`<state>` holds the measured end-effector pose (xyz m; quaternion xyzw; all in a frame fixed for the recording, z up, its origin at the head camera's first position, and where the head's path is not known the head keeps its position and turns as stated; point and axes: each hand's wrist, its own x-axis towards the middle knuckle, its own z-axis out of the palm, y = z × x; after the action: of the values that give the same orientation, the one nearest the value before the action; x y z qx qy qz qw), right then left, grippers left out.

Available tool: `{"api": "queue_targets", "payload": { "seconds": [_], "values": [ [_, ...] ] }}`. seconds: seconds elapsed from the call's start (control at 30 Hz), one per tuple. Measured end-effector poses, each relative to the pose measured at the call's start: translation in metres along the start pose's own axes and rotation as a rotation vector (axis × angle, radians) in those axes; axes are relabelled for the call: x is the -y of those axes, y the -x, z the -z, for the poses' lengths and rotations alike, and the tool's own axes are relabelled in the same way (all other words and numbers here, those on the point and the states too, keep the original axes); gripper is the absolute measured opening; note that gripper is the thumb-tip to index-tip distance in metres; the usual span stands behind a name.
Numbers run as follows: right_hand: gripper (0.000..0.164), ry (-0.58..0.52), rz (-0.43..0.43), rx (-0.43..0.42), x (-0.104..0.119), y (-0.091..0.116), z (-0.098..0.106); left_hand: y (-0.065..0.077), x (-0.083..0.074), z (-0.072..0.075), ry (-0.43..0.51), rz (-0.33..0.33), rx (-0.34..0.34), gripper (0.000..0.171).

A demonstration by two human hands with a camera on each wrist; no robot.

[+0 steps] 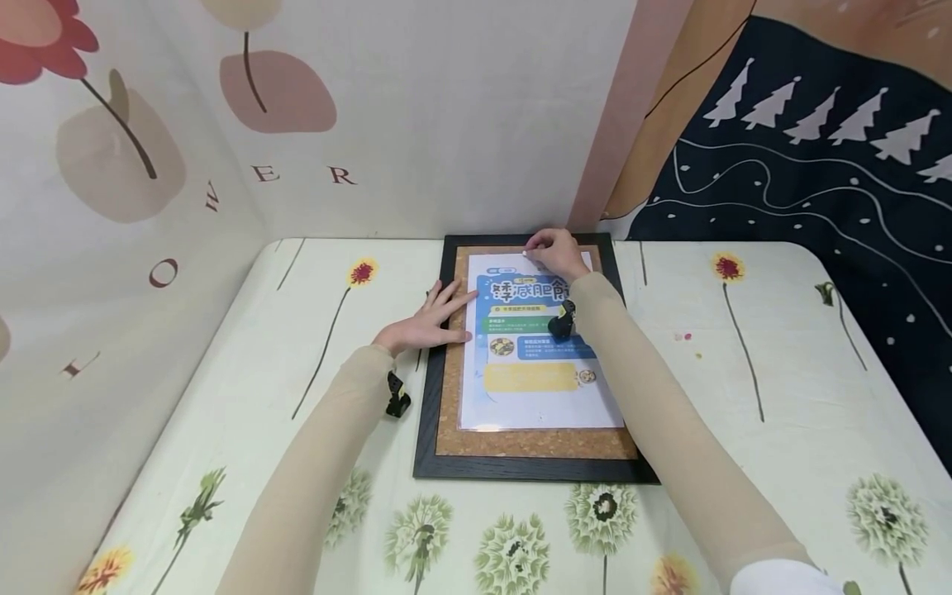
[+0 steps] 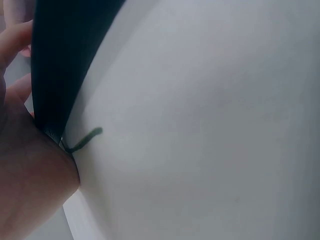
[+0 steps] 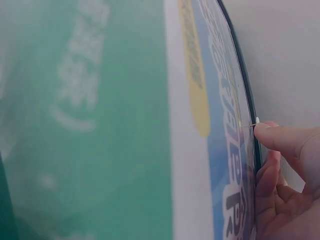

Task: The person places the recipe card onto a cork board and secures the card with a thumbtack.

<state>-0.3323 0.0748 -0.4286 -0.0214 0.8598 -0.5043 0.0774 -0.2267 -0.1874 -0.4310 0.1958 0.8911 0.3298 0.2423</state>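
A printed sheet (image 1: 513, 411) with blue, green and yellow blocks lies on a cork board (image 1: 535, 445) with a black frame (image 1: 521, 469). My left hand (image 1: 426, 324) rests across the frame's left side, its fingers spread and the tips at the sheet's left edge. At the sheet's top edge, near the middle, my right hand (image 1: 559, 254) pinches a white-headed pushpin (image 3: 257, 121) between thumb and finger. In the right wrist view, its thin bare needle points toward the sheet. My left palm (image 2: 35, 175) lies against the black frame edge in the left wrist view.
The board lies on a table with a flower-print cloth (image 1: 811, 397), close to the back edge. Behind it hangs a pale printed curtain (image 1: 446, 124). A dark cloth with white trees (image 1: 803, 173) hangs at the right. Both wrists wear small black cameras (image 1: 397, 397).
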Motion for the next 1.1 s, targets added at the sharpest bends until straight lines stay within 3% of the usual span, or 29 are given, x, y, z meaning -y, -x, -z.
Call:
{"api": "queue_targets", "payload": {
  "seconds": [1.1],
  "values": [
    [0.013, -0.009, -0.048, -0.053, 0.0038, 0.0034, -0.0020, -0.0009, -0.0014, 0.0005, -0.008, 0.003, 0.002, 0.082]
  ]
}}
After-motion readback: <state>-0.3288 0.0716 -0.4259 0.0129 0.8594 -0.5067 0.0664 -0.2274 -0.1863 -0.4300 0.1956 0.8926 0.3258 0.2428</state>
